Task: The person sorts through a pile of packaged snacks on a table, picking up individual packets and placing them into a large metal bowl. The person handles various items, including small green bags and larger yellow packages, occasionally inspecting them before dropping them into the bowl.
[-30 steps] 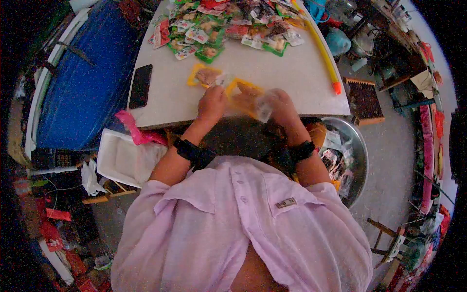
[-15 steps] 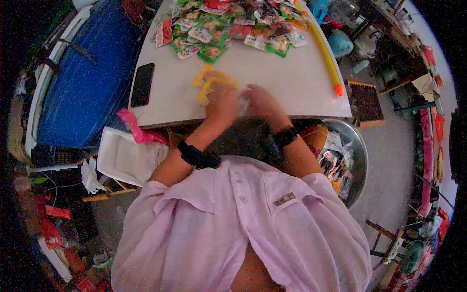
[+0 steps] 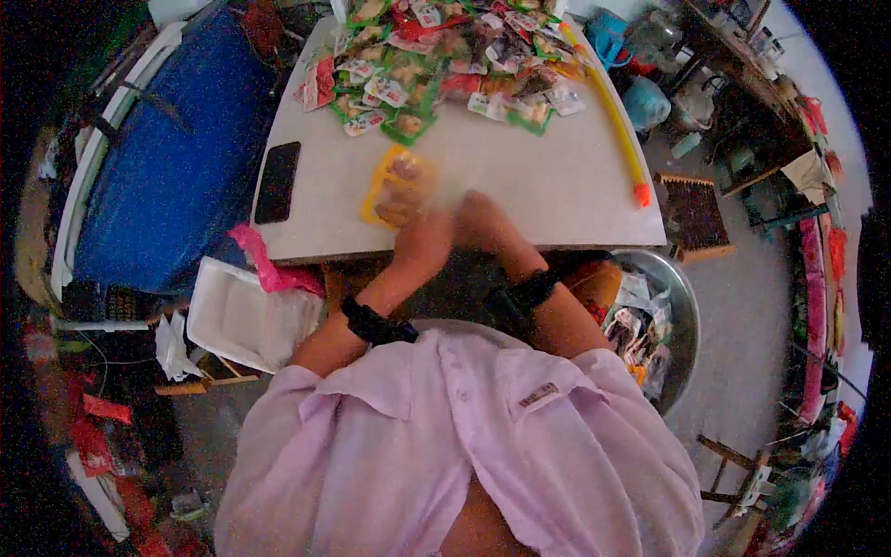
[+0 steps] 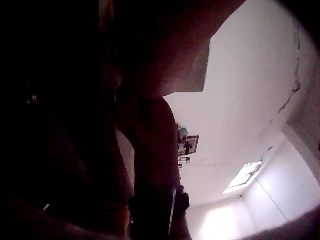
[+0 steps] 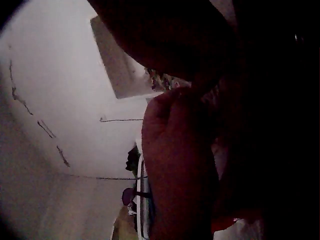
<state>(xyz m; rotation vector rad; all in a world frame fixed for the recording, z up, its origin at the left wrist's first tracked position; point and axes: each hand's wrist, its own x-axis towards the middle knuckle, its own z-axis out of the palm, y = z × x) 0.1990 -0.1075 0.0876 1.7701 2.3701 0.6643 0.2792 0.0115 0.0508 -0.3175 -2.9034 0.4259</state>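
- Left hand (image 3: 422, 243): at the near table edge with its back to the head camera and its fingers hidden under it. How far it is open, and whether it grips anything, cannot be told. The wrist view is too dark to help.
- Right hand (image 3: 478, 218): close beside the left hand, touching it or nearly so, and blurred. Its fingers and hold cannot be told either.
- Yellow packets (image 3: 394, 186): two or so, overlapping, flat on the table (image 3: 557, 176) just beyond the left hand's knuckles. They lie apart from the main stock, seemingly drawn close for easy reach.
- Heap of packets (image 3: 436, 56): green, red and clear, well beyond both hands at the far end of the table. This leaves bare working surface between the heap and the hands.
- Phone (image 3: 277, 181): face down, out past the left hand near the table's side edge, out of the way of the packets.
- Metal basin (image 3: 682, 306): below the table on the right hand's side, holding wrappers, probably set there to be within a short drop.
- Yellow rod (image 3: 617, 111): along the table's edge beyond the right hand.
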